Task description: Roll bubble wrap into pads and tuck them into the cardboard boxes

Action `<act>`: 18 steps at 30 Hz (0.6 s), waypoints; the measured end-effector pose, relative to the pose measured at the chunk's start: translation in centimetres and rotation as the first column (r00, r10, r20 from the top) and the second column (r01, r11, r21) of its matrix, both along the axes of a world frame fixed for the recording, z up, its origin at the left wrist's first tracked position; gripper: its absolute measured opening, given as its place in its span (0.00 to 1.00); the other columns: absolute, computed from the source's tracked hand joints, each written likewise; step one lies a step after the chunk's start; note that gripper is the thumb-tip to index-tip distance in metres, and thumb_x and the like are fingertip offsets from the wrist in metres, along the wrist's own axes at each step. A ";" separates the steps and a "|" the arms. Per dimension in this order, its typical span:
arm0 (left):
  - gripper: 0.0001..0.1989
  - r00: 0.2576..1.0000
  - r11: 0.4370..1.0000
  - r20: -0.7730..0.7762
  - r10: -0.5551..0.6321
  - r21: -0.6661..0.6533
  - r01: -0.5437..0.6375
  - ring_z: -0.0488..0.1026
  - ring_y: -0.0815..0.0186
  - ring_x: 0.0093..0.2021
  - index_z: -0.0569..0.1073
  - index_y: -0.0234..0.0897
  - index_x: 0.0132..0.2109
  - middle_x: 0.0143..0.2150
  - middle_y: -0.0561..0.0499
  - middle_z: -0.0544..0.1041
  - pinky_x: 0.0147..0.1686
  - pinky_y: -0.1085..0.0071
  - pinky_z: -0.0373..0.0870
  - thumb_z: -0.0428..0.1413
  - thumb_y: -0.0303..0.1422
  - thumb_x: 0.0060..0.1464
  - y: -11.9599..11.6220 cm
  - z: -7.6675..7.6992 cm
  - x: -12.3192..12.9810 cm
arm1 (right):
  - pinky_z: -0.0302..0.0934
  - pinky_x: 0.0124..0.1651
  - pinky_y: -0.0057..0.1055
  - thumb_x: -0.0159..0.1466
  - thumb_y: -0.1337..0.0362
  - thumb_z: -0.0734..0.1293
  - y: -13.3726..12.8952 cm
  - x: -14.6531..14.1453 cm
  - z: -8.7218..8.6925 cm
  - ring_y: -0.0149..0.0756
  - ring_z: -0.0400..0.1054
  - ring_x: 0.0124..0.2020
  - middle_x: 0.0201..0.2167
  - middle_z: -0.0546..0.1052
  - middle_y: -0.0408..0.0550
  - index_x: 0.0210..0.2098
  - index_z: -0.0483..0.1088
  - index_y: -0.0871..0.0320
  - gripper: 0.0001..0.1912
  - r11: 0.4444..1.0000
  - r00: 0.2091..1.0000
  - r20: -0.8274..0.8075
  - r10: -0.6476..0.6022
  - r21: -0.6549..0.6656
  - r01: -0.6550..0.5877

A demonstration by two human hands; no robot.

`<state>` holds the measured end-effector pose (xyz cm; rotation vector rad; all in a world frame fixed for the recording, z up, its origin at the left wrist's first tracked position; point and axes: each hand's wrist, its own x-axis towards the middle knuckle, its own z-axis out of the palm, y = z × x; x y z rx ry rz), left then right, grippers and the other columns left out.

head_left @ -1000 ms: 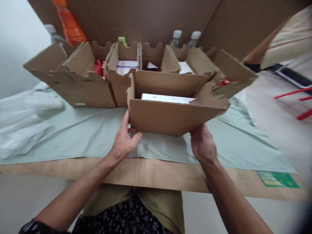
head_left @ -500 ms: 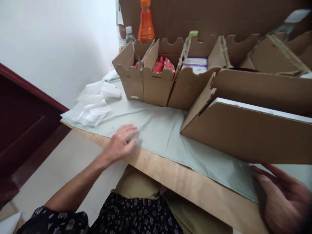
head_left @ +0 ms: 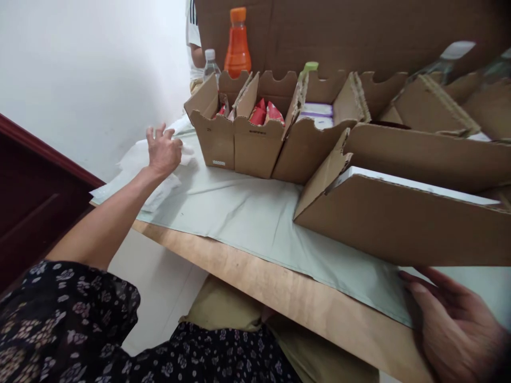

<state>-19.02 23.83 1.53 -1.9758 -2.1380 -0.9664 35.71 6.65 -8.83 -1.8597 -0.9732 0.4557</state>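
Note:
My left hand (head_left: 163,151) is stretched over a pile of clear plastic bags (head_left: 133,165) at the left end of the table. Its fingers are apart and hold nothing I can see; whether they touch the bags I cannot tell. Low on the right, my right hand (head_left: 455,319) rests by the table's front edge with its fingers loosely spread and nothing in them. Just above it stands a wide cardboard box (head_left: 399,223) with a white flat item (head_left: 419,186) inside.
Cardboard bins (head_left: 255,151) stand in a row at the back, holding red packets (head_left: 265,113) and a white-and-purple pack (head_left: 317,114). Behind them are an orange bottle (head_left: 238,50) and clear bottles. A pale green cloth (head_left: 239,213) covers the wooden table (head_left: 279,282). Another person's arm (head_left: 196,55) shows behind.
My left hand has moved from the table's front edge, up and to the left, over the plastic bags. My right hand has stayed nearly in place. The view has shifted slightly.

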 end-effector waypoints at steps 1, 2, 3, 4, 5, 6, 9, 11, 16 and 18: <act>0.04 1.000 0.999 0.009 0.016 0.031 -0.016 0.58 0.41 0.75 0.76 0.34 0.33 0.54 0.50 0.80 0.76 0.39 0.34 0.61 0.25 0.58 -1.1 0.5 0.4 | 0.66 0.63 0.63 0.52 0.51 0.73 -0.1 -0.1 0.2 0.66 0.77 0.54 0.45 0.85 0.60 0.48 0.79 0.41 0.24 1.000 1.000 -0.022 0.002 -0.015 -0.003; 0.02 0.999 0.997 0.019 0.034 0.063 -0.035 0.64 0.45 0.72 0.77 0.34 0.37 0.51 0.52 0.81 0.75 0.40 0.40 0.60 0.25 0.59 -2.6 1.0 0.9 | 0.65 0.64 0.63 0.52 0.51 0.73 -0.1 -0.2 0.3 0.66 0.77 0.55 0.45 0.84 0.60 0.49 0.79 0.41 0.24 1.000 0.999 -0.039 0.002 -0.028 -0.003; 0.04 0.999 0.997 0.044 0.029 0.068 -0.032 0.71 0.50 0.66 0.78 0.34 0.42 0.48 0.54 0.81 0.74 0.43 0.49 0.59 0.28 0.61 -4.4 1.4 1.6 | 0.64 0.65 0.63 0.52 0.52 0.73 0.0 -0.2 0.4 0.65 0.77 0.55 0.44 0.84 0.60 0.49 0.79 0.42 0.24 0.999 0.999 -0.046 -0.001 -0.033 0.000; 0.07 0.997 0.995 0.071 0.036 0.086 -0.042 0.76 0.54 0.59 0.78 0.33 0.44 0.43 0.55 0.81 0.70 0.47 0.58 0.58 0.32 0.63 -6.4 1.6 2.4 | 0.64 0.64 0.63 0.52 0.53 0.73 0.1 -0.2 0.4 0.64 0.78 0.54 0.43 0.84 0.60 0.49 0.79 0.42 0.24 1.000 0.999 -0.044 -0.009 -0.021 0.008; 0.08 0.991 0.993 0.132 0.032 0.109 -0.047 0.78 0.59 0.51 0.78 0.35 0.44 0.40 0.56 0.80 0.63 0.53 0.68 0.58 0.35 0.64 -8.5 1.5 3.4 | 0.65 0.63 0.63 0.52 0.54 0.72 0.2 -0.2 0.5 0.63 0.78 0.52 0.44 0.84 0.60 0.48 0.79 0.43 0.23 1.000 0.999 -0.040 -0.009 0.009 0.009; 0.08 0.942 0.993 0.334 -0.022 0.118 -0.019 0.79 0.62 0.44 0.79 0.36 0.43 0.37 0.57 0.80 0.55 0.59 0.73 0.61 0.36 0.61 -10.6 1.1 4.6 | 0.67 0.61 0.62 0.52 0.55 0.72 0.2 -0.2 0.5 0.62 0.79 0.51 0.47 0.84 0.60 0.48 0.80 0.44 0.22 0.998 0.999 -0.032 -0.008 0.064 0.010; 0.09 0.534 0.990 0.833 -0.143 0.116 0.085 0.78 0.65 0.36 0.79 0.39 0.40 0.33 0.56 0.80 0.42 0.67 0.75 0.65 0.38 0.55 -15.7 -1.2 8.8 | 0.70 0.55 0.61 0.53 0.59 0.73 -0.6 -1.2 0.8 0.60 0.79 0.52 0.57 0.80 0.60 0.42 0.81 0.47 0.16 0.950 0.999 0.040 -0.030 0.311 0.016; 0.10 0.264 0.982 0.962 -0.063 0.013 0.187 0.79 0.63 0.35 0.77 0.39 0.38 0.31 0.54 0.80 0.39 0.67 0.76 0.66 0.38 0.52 -17.6 -3.0 12.1 | 0.68 0.58 0.60 0.58 0.61 0.72 -2.3 -2.9 1.3 0.57 0.76 0.56 0.57 0.80 0.58 0.41 0.81 0.49 0.11 0.922 0.996 0.085 0.018 0.384 -0.050; 0.11 -0.114 0.850 0.970 0.214 -0.127 0.512 0.82 0.57 0.38 0.77 0.38 0.38 0.34 0.51 0.82 0.43 0.60 0.79 0.67 0.38 0.49 -19.7 -5.4 20.2 | 0.70 0.59 0.52 0.65 0.54 0.73 -6.8 -9.8 2.2 0.50 0.71 0.62 0.66 0.72 0.55 0.58 0.74 0.48 0.23 0.855 0.825 -0.243 0.510 0.244 -0.457; 0.10 -0.166 0.786 0.955 0.247 -0.098 0.610 0.82 0.53 0.43 0.78 0.39 0.38 0.36 0.49 0.84 0.49 0.55 0.79 0.65 0.38 0.50 -20.3 -5.6 22.3 | 0.70 0.61 0.50 0.64 0.48 0.74 -7.2 -11.7 2.0 0.51 0.66 0.67 0.69 0.68 0.55 0.67 0.66 0.47 0.35 0.802 0.666 -0.452 0.593 0.253 -0.542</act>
